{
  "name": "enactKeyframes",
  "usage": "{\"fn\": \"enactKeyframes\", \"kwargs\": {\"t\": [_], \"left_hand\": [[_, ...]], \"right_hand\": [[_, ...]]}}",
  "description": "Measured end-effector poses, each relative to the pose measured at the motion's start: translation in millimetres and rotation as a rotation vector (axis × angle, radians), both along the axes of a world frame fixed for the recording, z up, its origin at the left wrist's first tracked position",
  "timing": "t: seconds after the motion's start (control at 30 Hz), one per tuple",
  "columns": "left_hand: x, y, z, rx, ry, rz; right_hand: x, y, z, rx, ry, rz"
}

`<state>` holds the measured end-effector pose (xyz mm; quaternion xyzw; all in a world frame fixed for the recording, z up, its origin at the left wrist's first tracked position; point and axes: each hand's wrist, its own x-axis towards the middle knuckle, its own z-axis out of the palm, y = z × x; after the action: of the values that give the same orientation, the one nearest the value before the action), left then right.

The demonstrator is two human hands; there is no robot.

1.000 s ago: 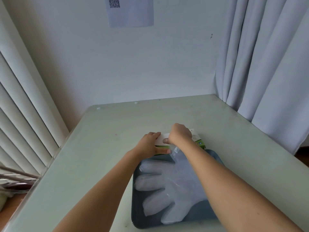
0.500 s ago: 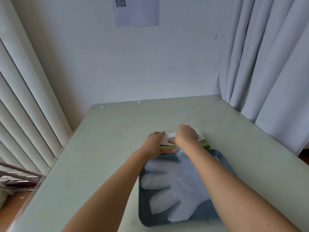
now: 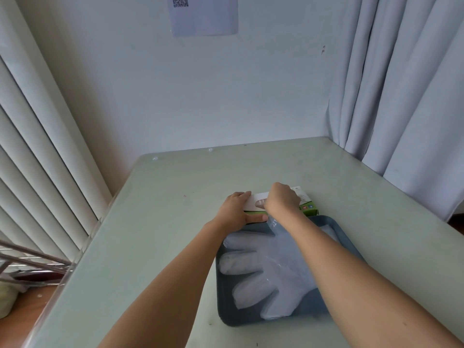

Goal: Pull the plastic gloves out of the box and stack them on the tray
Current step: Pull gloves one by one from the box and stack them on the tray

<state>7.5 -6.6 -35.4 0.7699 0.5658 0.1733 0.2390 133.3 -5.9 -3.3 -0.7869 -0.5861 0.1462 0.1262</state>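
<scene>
Grasping the box (image 3: pixel 307 205), sitting on the surface (image 3: pixel 163 234) just beyond the tray (image 3: pixel 227 318) of stacked gloves (image 3: pixel 271 267), with the left grip (image 3: pixel 234 209); curling the right grip (image 3: pixel 281 200) over its top, hold impossible to tell.

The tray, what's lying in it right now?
Clear plastic gloves lie spread flat in the dark tray, fingers pointing left. The right forearm crosses over the tray's right side, so whatever lies beneath it is hidden.
</scene>
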Motion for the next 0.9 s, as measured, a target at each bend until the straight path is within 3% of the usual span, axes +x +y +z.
{"fn": "enactKeyframes", "kwargs": {"t": [0.3,0.47,0.67,0.77,0.9], "left_hand": [[-1.4,4.2,-2.7,-0.024,-0.026,0.008],[-2.9,6.1,-5.8,-0.010,-0.036,0.005],[-3.5,9.5,-7.9,0.021,-0.022,-0.004],[-3.0,9.3,-6.7,0.025,-0.016,-0.009],[-2.4,7.3,-3.9,0.020,-0.015,-0.004]], "right_hand": [[14.2,3.4,12.9,-0.075,-0.027,0.157],[27.5,12.2,13.8,-0.001,-0.087,0.285],[55.0,18.0,3.3,0.184,0.242,0.517],[56.6,17.3,-4.1,0.176,0.244,0.550],[48.7,16.6,-12.0,0.311,0.323,0.488]]}}
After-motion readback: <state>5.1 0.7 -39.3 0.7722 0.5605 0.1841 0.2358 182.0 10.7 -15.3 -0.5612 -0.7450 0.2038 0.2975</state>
